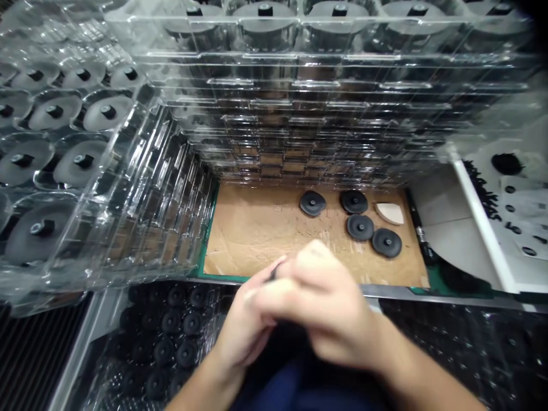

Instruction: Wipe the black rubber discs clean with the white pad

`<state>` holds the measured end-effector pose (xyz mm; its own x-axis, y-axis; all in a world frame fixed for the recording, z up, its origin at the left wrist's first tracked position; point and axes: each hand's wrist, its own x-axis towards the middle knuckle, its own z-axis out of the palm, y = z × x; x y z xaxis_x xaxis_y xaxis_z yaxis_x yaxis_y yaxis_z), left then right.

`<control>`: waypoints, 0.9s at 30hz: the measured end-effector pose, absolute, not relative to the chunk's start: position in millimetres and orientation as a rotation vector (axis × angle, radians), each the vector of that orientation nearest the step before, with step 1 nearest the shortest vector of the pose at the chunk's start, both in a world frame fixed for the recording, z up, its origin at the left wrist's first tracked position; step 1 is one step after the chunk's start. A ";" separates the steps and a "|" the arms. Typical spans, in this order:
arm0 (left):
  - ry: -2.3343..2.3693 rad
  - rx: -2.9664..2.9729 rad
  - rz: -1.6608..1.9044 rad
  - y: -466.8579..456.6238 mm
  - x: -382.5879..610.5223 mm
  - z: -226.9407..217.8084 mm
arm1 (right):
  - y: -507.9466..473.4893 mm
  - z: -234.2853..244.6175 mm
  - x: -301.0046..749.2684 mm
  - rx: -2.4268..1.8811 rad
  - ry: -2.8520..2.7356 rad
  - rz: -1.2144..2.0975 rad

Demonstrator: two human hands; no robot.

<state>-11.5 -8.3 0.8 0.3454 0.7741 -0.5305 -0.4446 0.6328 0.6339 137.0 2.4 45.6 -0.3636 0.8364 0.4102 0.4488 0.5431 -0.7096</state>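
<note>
My left hand (246,322) and my right hand (327,294) are pressed together in front of the cardboard. Both have their fingers closed. A thin bit of a small black part (274,273) shows between the fingertips at the left side, and the rest of it is hidden. My right hand lies over the left one and is slightly blurred, so what its fingers grip cannot be seen. Beyond the hands lie black rounded discs with a central stub: one disc (312,203) apart, the others grouped near a disc (360,227) to the right.
A brown cardboard sheet (244,228) covers the bench. Tall stacks of clear plastic trays (162,171) holding similar discs stand left and behind. A pale wedge-shaped piece (390,213) and a black pen-like tool (419,231) lie right. A white bin (483,228) and small black parts (482,188) are farther right.
</note>
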 end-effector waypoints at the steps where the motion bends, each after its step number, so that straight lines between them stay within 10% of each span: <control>1: 0.898 0.412 0.837 -7.8 -12.8 -0.2 | 4.6 35.5 142.3 -1.151 -1.900 0.669; 10: 0.780 0.234 0.876 -4.1 -19.7 -0.5 | -24.9 -64.2 159.0 -1.679 -1.614 0.826; 19: 0.825 0.290 0.847 -0.9 -10.4 1.7 | -11.0 45.1 127.9 -1.337 -1.680 0.527; 27: 0.898 0.282 0.830 -1.2 -11.2 -2.1 | -4.8 46.4 114.6 -1.366 -1.853 0.580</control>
<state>-11.2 -1.2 -2.1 0.3455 0.7396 -0.5776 -0.5179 0.6636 0.5398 114.6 -4.8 46.4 -0.1504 0.9420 0.3001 0.6025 0.3280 -0.7276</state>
